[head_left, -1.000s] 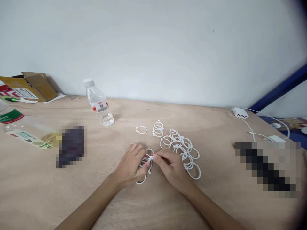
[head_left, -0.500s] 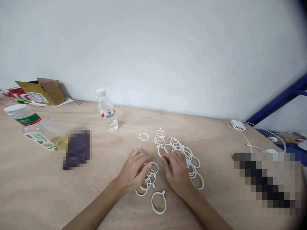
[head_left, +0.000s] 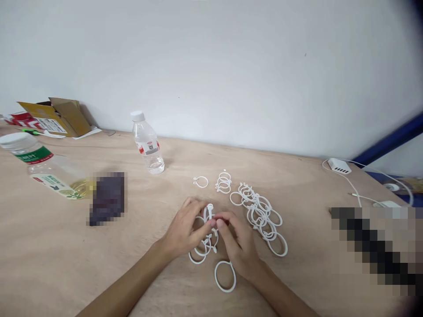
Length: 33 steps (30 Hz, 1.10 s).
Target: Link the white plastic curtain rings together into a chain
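Observation:
My left hand and my right hand meet at the middle of the wooden table, both pinching one white plastic ring between their fingertips. Under my left fingers lies a small cluster of linked white rings. A single closed ring lies near my right wrist. To the right spreads a larger pile of white rings. Farther back sit a small stack of rings and one lone open ring.
A small clear water bottle stands at the back. A larger bottle lies on its side at left, beside a blurred dark patch. A cardboard box sits far left. A white charger with cables lies at right.
A ring was put down near my right wrist. My right hand reached to the pile, took a ring, and brought it back to my left hand, where both now pinch it.

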Each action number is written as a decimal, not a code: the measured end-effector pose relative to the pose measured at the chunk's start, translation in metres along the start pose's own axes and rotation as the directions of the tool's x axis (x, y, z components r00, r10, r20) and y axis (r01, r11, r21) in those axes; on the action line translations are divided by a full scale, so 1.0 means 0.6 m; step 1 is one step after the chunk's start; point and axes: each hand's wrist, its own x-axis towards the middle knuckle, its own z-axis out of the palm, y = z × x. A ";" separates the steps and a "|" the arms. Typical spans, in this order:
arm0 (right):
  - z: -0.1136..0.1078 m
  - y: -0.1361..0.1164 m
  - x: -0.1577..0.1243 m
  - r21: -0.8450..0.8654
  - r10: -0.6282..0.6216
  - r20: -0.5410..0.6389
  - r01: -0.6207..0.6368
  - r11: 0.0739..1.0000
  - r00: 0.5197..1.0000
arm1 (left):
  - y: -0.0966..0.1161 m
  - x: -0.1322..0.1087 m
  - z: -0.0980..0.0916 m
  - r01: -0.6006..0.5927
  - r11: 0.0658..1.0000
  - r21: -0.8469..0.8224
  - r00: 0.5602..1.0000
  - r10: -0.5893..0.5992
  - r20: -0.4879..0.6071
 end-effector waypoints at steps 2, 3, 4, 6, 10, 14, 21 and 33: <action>0.000 0.003 0.004 0.087 0.119 0.012 -0.119 0.989 0.993 | -0.003 -0.001 0.004 -0.113 0.989 0.093 0.992 0.117 -0.048; 0.001 0.004 0.006 0.116 0.164 0.022 -0.166 0.979 0.986 | -0.003 -0.002 0.006 -0.161 0.978 0.133 0.983 0.170 -0.063; 0.001 0.005 0.007 0.131 0.203 0.030 -0.205 0.970 0.979 | -0.003 -0.002 0.008 -0.200 0.966 0.164 0.974 0.214 -0.071; 0.002 0.005 0.010 0.138 0.263 0.041 -0.266 0.954 0.964 | -0.002 -0.003 0.009 -0.249 0.947 0.204 0.960 0.270 -0.078; -0.001 0.002 0.012 0.179 0.278 0.056 -0.284 0.942 0.959 | 0.000 -0.003 0.005 -0.252 0.948 0.193 0.961 0.269 -0.068; -0.005 -0.002 0.014 0.233 0.208 0.070 -0.218 0.948 0.976 | 0.001 -0.003 -0.003 -0.119 0.987 0.106 0.993 0.118 0.017; -0.009 -0.003 0.017 0.294 0.155 0.098 -0.178 0.939 0.983 | -0.001 -0.001 0.003 -0.146 0.974 0.171 0.969 0.106 0.223; -0.007 0.001 0.016 0.239 0.175 0.106 -0.196 0.951 0.979 | -0.010 -0.006 0.011 -0.163 0.979 0.124 0.962 0.129 0.242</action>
